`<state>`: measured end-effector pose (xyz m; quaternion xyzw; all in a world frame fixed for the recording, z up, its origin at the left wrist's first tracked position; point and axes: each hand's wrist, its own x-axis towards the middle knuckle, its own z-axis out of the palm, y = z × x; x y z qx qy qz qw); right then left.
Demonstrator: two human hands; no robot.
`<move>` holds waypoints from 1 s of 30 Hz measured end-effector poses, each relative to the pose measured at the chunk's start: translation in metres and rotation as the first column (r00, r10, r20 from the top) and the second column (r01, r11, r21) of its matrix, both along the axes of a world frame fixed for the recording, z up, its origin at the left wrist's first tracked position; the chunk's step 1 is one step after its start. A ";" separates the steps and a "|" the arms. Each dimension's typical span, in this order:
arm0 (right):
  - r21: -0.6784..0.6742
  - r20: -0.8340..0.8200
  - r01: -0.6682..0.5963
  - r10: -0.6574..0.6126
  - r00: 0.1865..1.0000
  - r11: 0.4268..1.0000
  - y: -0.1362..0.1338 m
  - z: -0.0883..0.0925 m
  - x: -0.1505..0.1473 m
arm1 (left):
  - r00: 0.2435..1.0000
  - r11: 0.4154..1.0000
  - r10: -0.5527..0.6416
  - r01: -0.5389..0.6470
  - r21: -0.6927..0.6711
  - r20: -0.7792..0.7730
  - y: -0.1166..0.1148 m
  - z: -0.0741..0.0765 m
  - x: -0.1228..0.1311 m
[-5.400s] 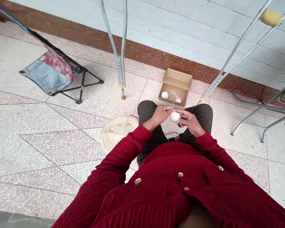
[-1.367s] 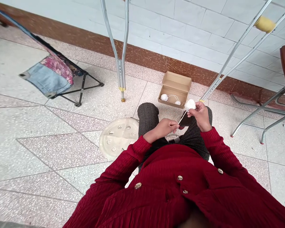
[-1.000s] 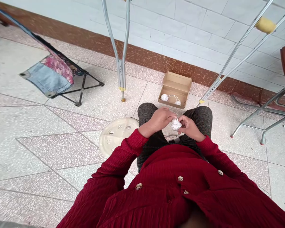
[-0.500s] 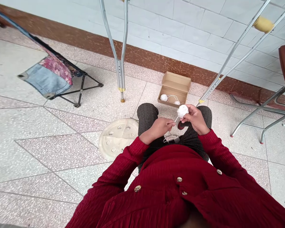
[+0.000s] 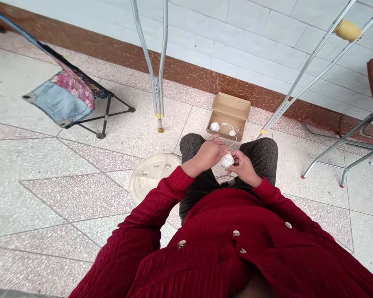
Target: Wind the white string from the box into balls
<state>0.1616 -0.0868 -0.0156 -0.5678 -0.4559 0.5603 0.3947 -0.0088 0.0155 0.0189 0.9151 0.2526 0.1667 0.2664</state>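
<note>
I sit in a red buttoned cardigan and dark trousers, with both hands together over my knees. My right hand (image 5: 243,165) is closed around a small white ball of thread (image 5: 227,160). My left hand (image 5: 209,153) is closed against the ball's left side, its fingers pinched on the thread. A thin strand runs from the ball up to an open cardboard box (image 5: 229,116) on the floor ahead, which holds two more white thread balls (image 5: 215,126).
A round cream plastic lid (image 5: 151,175) lies on the terrazzo floor by my left knee. Two metal crutches (image 5: 157,82) lean on the tiled wall. A folding fabric stool (image 5: 69,96) stands far left, a metal-legged chair (image 5: 354,140) at right.
Half a second ago my right hand held the ball raised with thread stretched to my left hand. Now the ball is lowered and both hands have closed together on it.
</note>
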 end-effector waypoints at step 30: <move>0.271 0.277 0.279 -0.353 0.894 0.921 0.054 0.022 0.061 | 0.989 0.891 -0.037 0.097 -0.444 0.141 -0.040 0.006 -0.006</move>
